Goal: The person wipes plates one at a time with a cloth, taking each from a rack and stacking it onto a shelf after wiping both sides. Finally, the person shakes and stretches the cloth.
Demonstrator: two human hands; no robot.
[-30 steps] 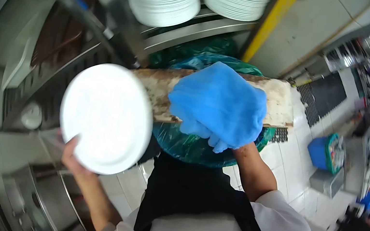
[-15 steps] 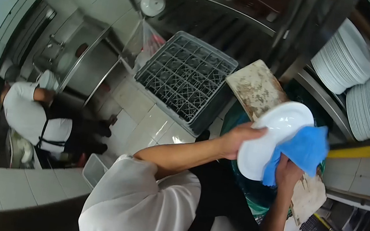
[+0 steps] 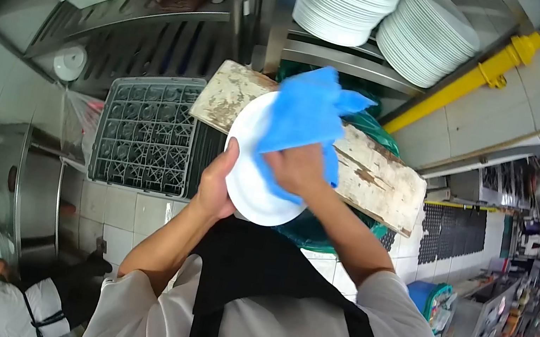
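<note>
A white oval plate [image 3: 245, 129] is tilted up in front of my chest. My left hand [image 3: 217, 183] grips its left edge, with the thumb over the rim. On the plate's inner face lies a blue cloth [image 3: 309, 104], bunched in my right hand [image 3: 299, 167] and partly covering the plate. The fingers of my right hand are wrapped in the cloth and partly hidden by it. Below the plate a worn white board [image 3: 383, 177] lies across something covered in green plastic [image 3: 370, 124].
Stacks of white plates [image 3: 347, 3] stand on the metal shelf ahead. A grey glass rack [image 3: 147, 134] sits at the left, below a slatted shelf [image 3: 162, 43]. The yellow pipe [image 3: 455, 85] runs up at the right. Another person [image 3: 24, 295] works at the lower left.
My view has turned to the right, so the plate stacks and rack appear further left. The cloth has moved up over the plate in my right hand; my left hand still grips the rim.
</note>
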